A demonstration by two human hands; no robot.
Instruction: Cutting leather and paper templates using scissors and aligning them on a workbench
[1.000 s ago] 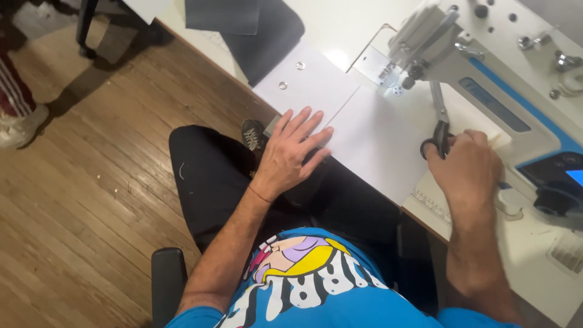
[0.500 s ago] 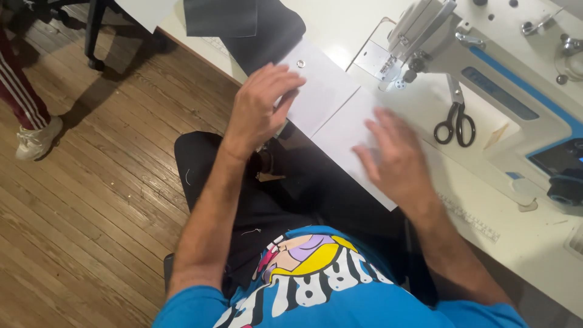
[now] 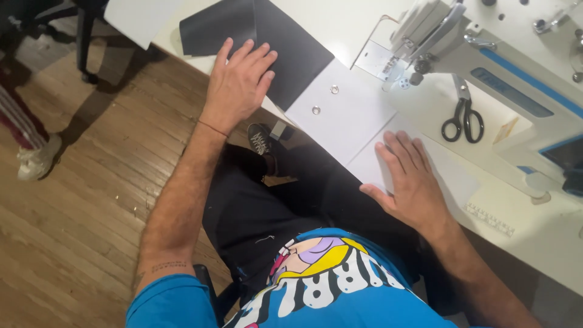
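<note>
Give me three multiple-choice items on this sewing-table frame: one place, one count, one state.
1. Where do the black-handled scissors lie?
A. on the wooden floor
B. on the white table beside the sewing machine
C. in the right hand

2. How many metal eyelets show in the white sheet?
A. two
B. four
C. none

3. How is the left hand?
A. closed in a fist
B. flat, fingers spread, on the black fabric sheet
C. gripping the scissors

Key: B, they rest under the machine arm; A, two rings show; B, its palm lies on the fabric.

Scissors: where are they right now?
In the head view, the black-handled scissors lie on the white table, right of centre, just below the sewing machine and beyond the right hand, untouched.
</note>
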